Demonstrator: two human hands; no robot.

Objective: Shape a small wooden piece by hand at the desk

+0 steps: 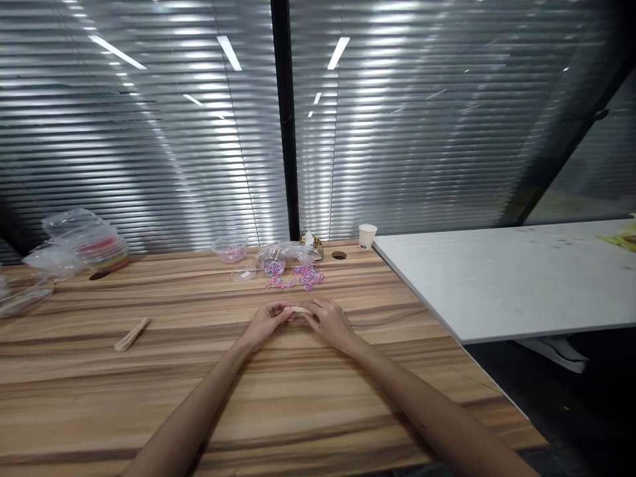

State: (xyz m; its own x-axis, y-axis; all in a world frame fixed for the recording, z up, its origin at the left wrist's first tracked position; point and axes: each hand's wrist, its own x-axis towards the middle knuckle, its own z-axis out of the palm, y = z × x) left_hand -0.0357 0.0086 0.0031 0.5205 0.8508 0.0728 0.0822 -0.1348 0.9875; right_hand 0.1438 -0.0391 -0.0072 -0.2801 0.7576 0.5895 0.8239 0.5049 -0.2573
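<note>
Between my two hands, over the middle of the wooden table [199, 391], is a short pale wooden stick [299, 309]. My left hand [268, 320] pinches its left end, with a bit of pink at the fingertips. The fingers of my right hand [328, 320] are closed on its right end. Just beyond the hands lie small heaps of pink, blue and purple bands [309, 275], some of them in front of clear plastic bags [293, 251]. A bundle of pale sticks [132, 334] rests on the table to the left.
A clear tub [231, 250] and a round lid [243, 273] stand behind the hands. Plastic containers [102, 245] and bags are at the far left. A paper cup [367, 236] stands near the back edge, beside a white table [497, 278]. Blinds cover the window behind.
</note>
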